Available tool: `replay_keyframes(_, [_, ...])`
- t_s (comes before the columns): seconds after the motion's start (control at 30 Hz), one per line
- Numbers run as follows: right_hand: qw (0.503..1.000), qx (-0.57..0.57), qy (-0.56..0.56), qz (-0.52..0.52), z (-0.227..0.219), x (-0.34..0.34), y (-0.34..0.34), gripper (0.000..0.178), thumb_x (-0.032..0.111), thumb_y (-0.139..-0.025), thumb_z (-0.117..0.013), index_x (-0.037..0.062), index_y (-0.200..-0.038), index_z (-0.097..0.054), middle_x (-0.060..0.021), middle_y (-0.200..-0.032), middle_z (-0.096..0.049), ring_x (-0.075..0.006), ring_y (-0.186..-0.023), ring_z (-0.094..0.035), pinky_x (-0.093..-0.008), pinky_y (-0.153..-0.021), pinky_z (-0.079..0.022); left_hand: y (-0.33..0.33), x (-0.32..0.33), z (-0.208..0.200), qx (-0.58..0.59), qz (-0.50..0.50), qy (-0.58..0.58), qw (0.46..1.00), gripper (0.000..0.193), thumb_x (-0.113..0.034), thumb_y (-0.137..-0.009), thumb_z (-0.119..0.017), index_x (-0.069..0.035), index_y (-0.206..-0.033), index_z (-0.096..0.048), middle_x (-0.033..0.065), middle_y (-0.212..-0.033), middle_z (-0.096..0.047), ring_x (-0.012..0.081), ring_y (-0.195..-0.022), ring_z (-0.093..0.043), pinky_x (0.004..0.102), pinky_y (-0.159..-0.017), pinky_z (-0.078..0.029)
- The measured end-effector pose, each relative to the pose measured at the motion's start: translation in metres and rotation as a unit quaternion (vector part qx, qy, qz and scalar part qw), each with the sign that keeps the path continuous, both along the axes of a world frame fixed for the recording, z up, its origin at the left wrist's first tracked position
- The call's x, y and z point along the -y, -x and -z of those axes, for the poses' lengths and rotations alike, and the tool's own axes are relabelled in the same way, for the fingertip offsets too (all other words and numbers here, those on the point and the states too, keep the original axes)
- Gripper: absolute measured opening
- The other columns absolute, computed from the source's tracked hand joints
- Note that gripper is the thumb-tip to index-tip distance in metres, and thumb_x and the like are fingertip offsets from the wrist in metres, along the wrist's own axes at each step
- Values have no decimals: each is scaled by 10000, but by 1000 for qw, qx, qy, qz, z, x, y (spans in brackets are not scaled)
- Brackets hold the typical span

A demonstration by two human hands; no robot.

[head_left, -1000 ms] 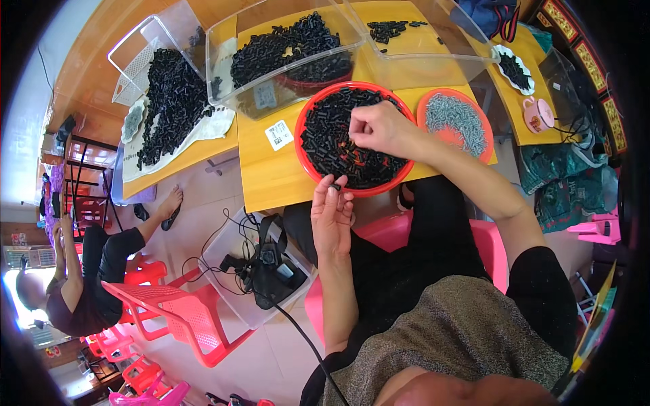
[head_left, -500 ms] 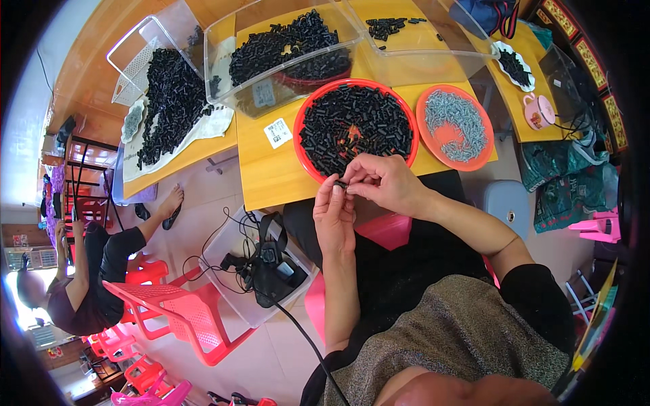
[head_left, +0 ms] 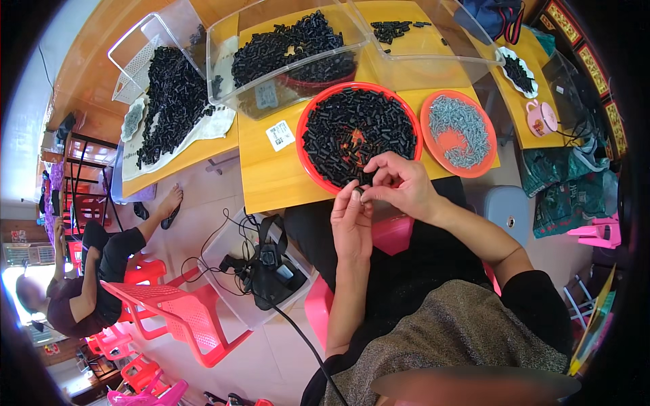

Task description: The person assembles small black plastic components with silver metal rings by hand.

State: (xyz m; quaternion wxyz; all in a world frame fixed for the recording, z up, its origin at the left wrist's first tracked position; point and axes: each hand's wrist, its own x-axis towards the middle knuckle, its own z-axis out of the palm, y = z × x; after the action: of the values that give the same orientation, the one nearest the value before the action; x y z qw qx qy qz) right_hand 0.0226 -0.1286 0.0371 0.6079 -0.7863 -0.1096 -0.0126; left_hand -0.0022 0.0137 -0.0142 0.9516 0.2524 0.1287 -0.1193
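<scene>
In front of the red basin, my left hand (head_left: 352, 227) is closed, its thumb and fingers pinching a small black plastic piece (head_left: 359, 191). My right hand (head_left: 404, 189) reaches in from the right, thumb and forefinger closed at the same piece; whether a screw is also between those fingertips is too small to tell. Just beyond my hands, the red basin (head_left: 302, 150) is heaped with short black cylindrical pieces (head_left: 362, 118), some of its bottom showing. To its right, an orange-red plate (head_left: 445, 141) holds many small silvery screws (head_left: 467, 128).
Clear plastic bins (head_left: 298, 71) with more black pieces stand behind the basin. Black pieces lie heaped on a white cloth (head_left: 210, 124) at left. A pink mug (head_left: 542, 120) sits at right. Below are a cable-filled tub (head_left: 233, 298) and a red chair (head_left: 183, 311); another person (head_left: 88, 284) sits left.
My hands stay together at the black piece, with their finger positions slightly shifted. The whole view has moved a little. At left, the other person's arm has changed position.
</scene>
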Motion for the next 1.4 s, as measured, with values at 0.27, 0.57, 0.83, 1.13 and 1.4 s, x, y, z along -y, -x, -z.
replay_keyframes(0.27, [951,211,227,-6,17,3,-80,139,128,-787,-661,45,-896,-640,-79,-777,-559,-226,-702,-586,-328,-624,-472,-1,-3,9,-32,33,45,998,291,-167,-934,-526,-127,-1220,-484,4,-1033,-591,75,-724,-489,236,-618,-417])
replay_keyframes(0.57, [871,217,440,-6,25,25,-111,58,95,-746,-632,51,-708,-632,-97,-797,-535,-282,-739,-585,-404,-615,-456,-1,-3,4,-39,12,94,995,247,-72,-897,-572,-42,-1143,-567,83,-998,-628,97,-721,-530,211,-639,-439])
replay_keyframes(0.83, [921,145,354,-77,16,4,-100,95,140,-723,-681,59,-753,-641,-88,-805,-545,-278,-778,-592,-395,-665,-472,-1,-6,10,-18,36,76,996,280,-131,-928,-529,-91,-1204,-505,41,-1040,-613,93,-738,-508,234,-645,-438])
replay_keyframes(1.13, [896,153,400,-115,33,-11,-98,117,155,-753,-638,38,-755,-649,-98,-789,-564,-288,-736,-594,-406,-655,-476,-1,-4,5,-30,25,85,996,275,-102,-915,-547,-60,-1186,-523,70,-1023,-616,96,-729,-520,223,-644,-445])
replay_keyframes(1.4, [911,201,360,-25,37,-5,-83,134,151,-780,-599,22,-756,-627,-136,-739,-601,-304,-703,-614,-417,-622,-487,-1,-4,5,-27,17,107,994,270,-63,-897,-568,-44,-1166,-552,97,-1015,-625,100,-724,-532,206,-645,-448])
